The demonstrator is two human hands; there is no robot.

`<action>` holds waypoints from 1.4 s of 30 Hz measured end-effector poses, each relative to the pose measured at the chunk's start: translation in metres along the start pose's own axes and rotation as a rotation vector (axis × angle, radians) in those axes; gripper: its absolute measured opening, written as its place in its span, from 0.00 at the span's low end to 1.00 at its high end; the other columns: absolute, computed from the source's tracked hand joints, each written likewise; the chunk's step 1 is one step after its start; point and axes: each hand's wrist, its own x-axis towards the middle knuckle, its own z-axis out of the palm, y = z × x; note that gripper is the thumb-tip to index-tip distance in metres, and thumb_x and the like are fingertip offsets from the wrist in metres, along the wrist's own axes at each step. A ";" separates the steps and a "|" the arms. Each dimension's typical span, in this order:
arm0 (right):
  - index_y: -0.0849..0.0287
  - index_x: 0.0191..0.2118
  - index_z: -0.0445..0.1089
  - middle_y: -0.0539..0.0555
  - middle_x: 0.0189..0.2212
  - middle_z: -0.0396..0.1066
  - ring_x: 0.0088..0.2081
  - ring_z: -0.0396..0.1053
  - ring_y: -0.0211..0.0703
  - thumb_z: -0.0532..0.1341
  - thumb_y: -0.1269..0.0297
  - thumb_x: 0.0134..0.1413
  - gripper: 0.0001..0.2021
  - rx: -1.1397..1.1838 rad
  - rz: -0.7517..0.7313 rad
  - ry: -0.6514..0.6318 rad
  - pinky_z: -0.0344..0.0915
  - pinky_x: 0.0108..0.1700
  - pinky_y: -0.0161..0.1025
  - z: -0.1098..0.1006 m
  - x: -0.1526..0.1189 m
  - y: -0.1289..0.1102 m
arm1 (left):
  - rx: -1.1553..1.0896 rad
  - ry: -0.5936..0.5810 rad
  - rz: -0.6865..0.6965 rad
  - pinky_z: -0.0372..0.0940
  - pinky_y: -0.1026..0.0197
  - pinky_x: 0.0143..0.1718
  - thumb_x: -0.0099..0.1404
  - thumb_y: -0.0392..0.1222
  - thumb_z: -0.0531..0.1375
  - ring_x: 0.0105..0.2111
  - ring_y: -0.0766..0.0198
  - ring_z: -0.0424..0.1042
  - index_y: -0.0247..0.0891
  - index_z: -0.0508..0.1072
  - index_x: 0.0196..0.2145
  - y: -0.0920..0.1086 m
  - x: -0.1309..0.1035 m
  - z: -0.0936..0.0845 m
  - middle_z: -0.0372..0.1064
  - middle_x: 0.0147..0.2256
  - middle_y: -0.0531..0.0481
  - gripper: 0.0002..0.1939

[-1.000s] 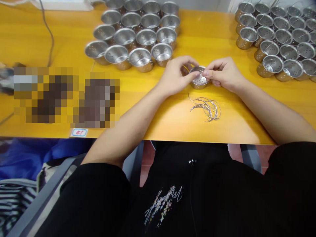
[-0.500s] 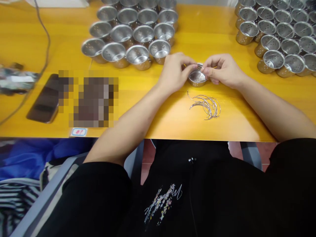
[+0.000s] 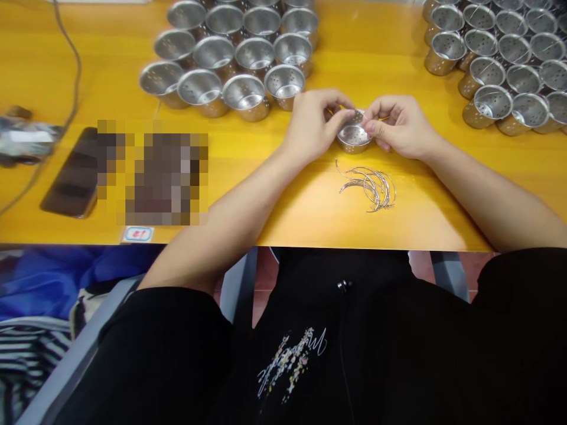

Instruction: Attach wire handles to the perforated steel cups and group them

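Observation:
A perforated metal cup [image 3: 353, 141] stands on the yellow table between my hands, its opening facing up. My left hand [image 3: 316, 121] is closed at the cup's left rim, thumb and finger pinched there. On the right side of the rim, my right hand [image 3: 398, 125] pinches a thin wire, a short piece of which shows at the fingertips. Whether the left fingers grip the rim or a wire end is too small to tell. Nearer to me lies a loose pile of curved thin wires [image 3: 374, 188].
Rows of metal cups [image 3: 245, 94] stand at the back left. More cups [image 3: 489, 103], several with wires across them, fill the back right. A phone [image 3: 73, 174], a blurred-out item [image 3: 162, 177], a small label [image 3: 139, 234] and a cable [image 3: 78, 71] lie on the left.
The view has shifted slightly, so the table items appear a little higher and further left. Both hands remain at the cup's rim with nearly the same grip.

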 end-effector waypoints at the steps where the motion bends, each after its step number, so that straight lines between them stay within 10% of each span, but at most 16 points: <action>1: 0.51 0.42 0.78 0.46 0.27 0.71 0.22 0.61 0.38 0.90 0.18 0.54 0.41 0.006 -0.007 0.002 0.56 0.24 0.45 0.000 0.001 0.002 | 0.000 0.012 0.006 0.74 0.37 0.43 0.71 0.59 0.75 0.32 0.44 0.78 0.55 0.92 0.38 0.000 0.000 0.001 0.89 0.34 0.46 0.10; 21: 0.48 0.39 0.77 0.44 0.26 0.72 0.21 0.63 0.40 0.89 0.39 0.65 0.27 -0.068 0.023 0.040 0.61 0.22 0.42 0.008 -0.006 -0.011 | -0.077 0.075 0.038 0.68 0.37 0.40 0.64 0.59 0.73 0.32 0.42 0.78 0.58 0.91 0.33 -0.005 0.000 0.010 0.89 0.34 0.48 0.08; 33: 0.47 0.38 0.75 0.45 0.28 0.73 0.22 0.64 0.39 0.87 0.26 0.60 0.34 -0.082 -0.010 0.005 0.65 0.25 0.47 0.012 -0.005 -0.019 | -0.007 -0.002 -0.044 0.75 0.34 0.47 0.67 0.67 0.75 0.38 0.43 0.80 0.59 0.92 0.39 -0.002 -0.003 0.001 0.90 0.37 0.51 0.14; 42: 0.49 0.40 0.76 0.43 0.30 0.76 0.23 0.67 0.38 0.86 0.36 0.67 0.27 -0.063 -0.021 -0.022 0.68 0.26 0.44 0.007 -0.006 -0.016 | -0.019 -0.040 -0.035 0.71 0.36 0.45 0.70 0.62 0.74 0.36 0.45 0.79 0.61 0.93 0.39 0.006 -0.004 -0.005 0.90 0.38 0.52 0.09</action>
